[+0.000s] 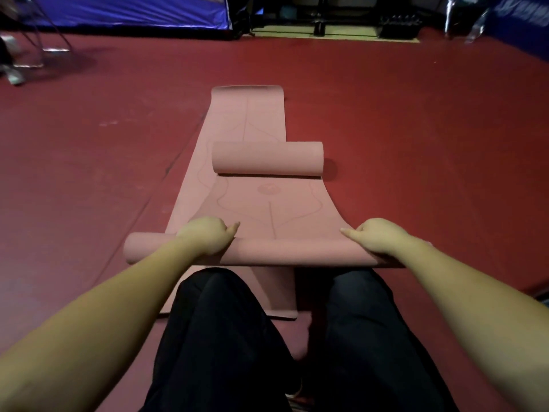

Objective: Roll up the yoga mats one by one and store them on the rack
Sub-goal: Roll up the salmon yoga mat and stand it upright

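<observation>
A pink mat (267,209) is held at its rolled near end, low in the centre of the frame, above dark trousers (237,337). The left hand (208,234) and right hand (377,237) are curled over the roll, each grip closed on it. A second mat (237,120) is spread beneath on the red floor (416,129), with a rolled end (267,158) at centre frame.

Dim room — dark red floor (416,120), blue padding (127,10) along the far wall.
</observation>
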### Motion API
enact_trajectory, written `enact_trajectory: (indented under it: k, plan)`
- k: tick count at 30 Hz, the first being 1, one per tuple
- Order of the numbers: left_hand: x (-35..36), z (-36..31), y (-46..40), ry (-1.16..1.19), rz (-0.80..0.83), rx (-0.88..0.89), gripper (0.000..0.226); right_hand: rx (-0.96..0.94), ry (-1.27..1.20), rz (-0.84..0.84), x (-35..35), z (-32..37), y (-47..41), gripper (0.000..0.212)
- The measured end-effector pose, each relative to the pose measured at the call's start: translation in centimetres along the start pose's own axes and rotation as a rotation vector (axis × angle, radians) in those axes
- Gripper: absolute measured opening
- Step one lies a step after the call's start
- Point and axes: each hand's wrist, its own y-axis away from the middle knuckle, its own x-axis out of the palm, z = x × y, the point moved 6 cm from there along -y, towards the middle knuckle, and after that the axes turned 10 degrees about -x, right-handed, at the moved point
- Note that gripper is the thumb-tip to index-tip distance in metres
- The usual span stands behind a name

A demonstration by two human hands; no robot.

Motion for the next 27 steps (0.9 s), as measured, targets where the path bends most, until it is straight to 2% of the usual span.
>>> enact_trajectory:
  k: [5,8,12,19,21,23,27]
  plan:
    - [1.4,0.1,0.1,0.029,0.197,-0.013,0.062,0.024,-0.009,0.211,-0.3,0.6,0.6,0.079]
    - [3.1,0.6,0.7,0.025,0.219,-0.023,0.059,0.013,0.010,0.304,1.7,0.8,1.0,0.077]
    - [3.2,0.4,1.1,0.015,0.157,-0.031,0.052,-0.007,-0.016,0.281,2.4,0.7,1.1,0.070]
    - [3.7,0.7,0.9,0.043,0.148,-0.040,0.052,-0.078,0.066,0.242,2.7,1.1,0.5,0.052]
    - [3.7,0.8,0.6,0.042,0.154,-0.053,0.052,-0.080,0.105,0.168,2.7,1.0,0.2,0.050]
    - [3.9,0.9,0.1,0.046,0.182,-0.065,0.052,-0.096,0.184,0.012,2.2,1.4,0.3,0.050]
    - [4.0,0.8,-0.7,0.059,0.233,-0.068,0.051,-0.083,0.218,-0.226,1.7,1.9,2.2,0.065]
